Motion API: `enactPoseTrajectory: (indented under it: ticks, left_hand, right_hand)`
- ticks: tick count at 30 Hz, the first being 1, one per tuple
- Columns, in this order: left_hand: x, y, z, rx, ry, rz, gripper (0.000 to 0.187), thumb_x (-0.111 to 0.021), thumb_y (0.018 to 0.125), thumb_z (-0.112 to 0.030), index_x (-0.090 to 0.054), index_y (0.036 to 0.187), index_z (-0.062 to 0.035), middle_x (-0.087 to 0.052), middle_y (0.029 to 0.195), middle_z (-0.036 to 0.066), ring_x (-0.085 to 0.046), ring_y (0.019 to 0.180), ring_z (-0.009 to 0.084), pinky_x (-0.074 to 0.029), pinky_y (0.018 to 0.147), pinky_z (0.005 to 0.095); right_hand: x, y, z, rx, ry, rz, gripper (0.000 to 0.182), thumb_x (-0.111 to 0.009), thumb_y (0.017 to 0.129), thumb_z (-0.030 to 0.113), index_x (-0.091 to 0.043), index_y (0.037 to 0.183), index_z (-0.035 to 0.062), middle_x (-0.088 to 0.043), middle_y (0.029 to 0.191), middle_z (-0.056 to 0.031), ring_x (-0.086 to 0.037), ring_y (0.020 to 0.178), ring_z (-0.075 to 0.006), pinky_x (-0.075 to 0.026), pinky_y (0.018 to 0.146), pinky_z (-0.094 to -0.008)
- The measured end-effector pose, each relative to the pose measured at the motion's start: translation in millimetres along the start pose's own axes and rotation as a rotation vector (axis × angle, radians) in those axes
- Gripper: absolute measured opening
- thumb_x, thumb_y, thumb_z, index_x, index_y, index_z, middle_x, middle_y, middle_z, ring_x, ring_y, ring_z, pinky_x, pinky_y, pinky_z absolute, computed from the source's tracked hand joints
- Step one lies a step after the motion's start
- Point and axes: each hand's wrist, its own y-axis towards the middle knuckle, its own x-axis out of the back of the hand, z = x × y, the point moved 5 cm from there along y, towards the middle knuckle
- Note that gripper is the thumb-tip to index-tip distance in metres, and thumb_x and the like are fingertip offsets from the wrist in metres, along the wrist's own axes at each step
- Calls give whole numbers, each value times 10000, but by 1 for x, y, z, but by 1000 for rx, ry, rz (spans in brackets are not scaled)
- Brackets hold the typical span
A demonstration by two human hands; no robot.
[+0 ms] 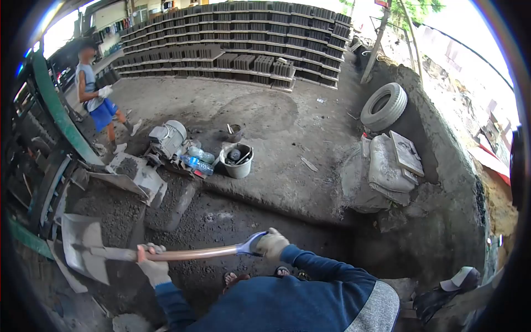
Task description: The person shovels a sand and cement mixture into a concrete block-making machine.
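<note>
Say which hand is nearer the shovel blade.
Left. The left hand grips the shaft near the shovel blade; the right hand holds the blue handle at the far end.

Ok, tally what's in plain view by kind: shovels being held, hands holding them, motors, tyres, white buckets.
Shovel: 1
Hands: 2 (left hand, right hand)
Motor: 1
Tyre: 1
White bucket: 1
Total: 6
</note>
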Motion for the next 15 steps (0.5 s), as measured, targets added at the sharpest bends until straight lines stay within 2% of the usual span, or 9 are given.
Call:
enactPoseTrajectory:
  ticks: [2, 3, 5, 7, 8, 9, 12, 13, 15]
  left_hand:
    - [6, -48, 35, 50, -2, -15, 218, -662, 882, -308, -517, 806, -165, -513, 700, 7, -490, 617, 173, -454, 705, 417]
    - [10, -69, 56, 79, -8, -14, 197, -680, 852, -279, -534, 818, -151, -527, 723, 18, -508, 651, 185, -467, 723, 436]
    - [19, -108, 91, 103, -44, -21, 159, -682, 826, -230, -552, 846, -140, -548, 749, 36, -526, 689, 201, -476, 751, 450]
    - [37, -137, 126, 178, -100, -65, 122, -660, 809, -175, -549, 842, -138, -554, 755, 51, -534, 693, 222, -474, 762, 468]
    - [28, -154, 135, 238, -152, -17, 122, -655, 806, -165, -542, 842, -136, -551, 764, 54, -539, 697, 228, -478, 774, 472]
    - [19, -169, 141, 280, -169, -42, 127, -654, 809, -168, -536, 840, -135, -545, 766, 53, -545, 700, 235, -482, 794, 477]
    - [10, -198, 157, 333, -185, -95, 130, -643, 829, -154, -526, 844, -99, -533, 779, 71, -552, 755, 256, -472, 835, 478]
    - [-9, -206, 154, 315, -130, -133, 121, -611, 874, -169, -515, 808, -136, -528, 755, 46, -546, 727, 261, -485, 789, 503]
    - [-12, -203, 162, 334, -145, -8, 131, -637, 888, -194, -546, 829, -118, -543, 762, 53, -560, 735, 264, -484, 826, 508]
  right_hand:
    - [-4, -26, -59, -338, 405, -237, 335, -740, 666, 153, -707, 997, 120, -688, 1076, -70, -598, 1145, -277, -434, 1007, -460]
    - [2, -44, -78, -436, 340, -310, 511, -764, 690, 181, -636, 1176, 89, -647, 1191, -129, -576, 1175, -331, -487, 956, -438]
    - [-31, -69, -128, -668, 331, -239, 717, -760, 755, 224, -466, 1402, 126, -538, 1344, -189, -553, 1221, -358, -471, 1012, -410]
    - [-100, -89, -183, -696, 560, -144, 724, -719, 774, 200, -438, 1436, 117, -611, 1258, -217, -586, 1187, -363, -468, 1009, -400]
    - [-116, -107, -195, -838, 573, -98, 658, -675, 787, 168, -468, 1408, 100, -655, 1175, -228, -628, 1132, -350, -477, 983, -403]
    - [-130, -121, -213, -834, 578, -198, 574, -640, 802, 138, -522, 1361, 85, -670, 1129, -228, -641, 1106, -343, -490, 958, -391]
    - [-174, -156, -242, -1036, 1150, -217, 378, -596, 827, 69, -638, 1202, 59, -699, 974, -160, -707, 806, -308, -576, 653, -431]
    - [-187, -161, -251, -996, 1262, -103, 323, -593, 829, 69, -658, 1145, 46, -697, 940, -155, -701, 766, -299, -574, 621, -430]
    - [-201, -165, -261, -952, 1474, 118, 232, -587, 834, 71, -699, 1031, 20, -694, 872, -145, -691, 686, -280, -568, 556, -429]
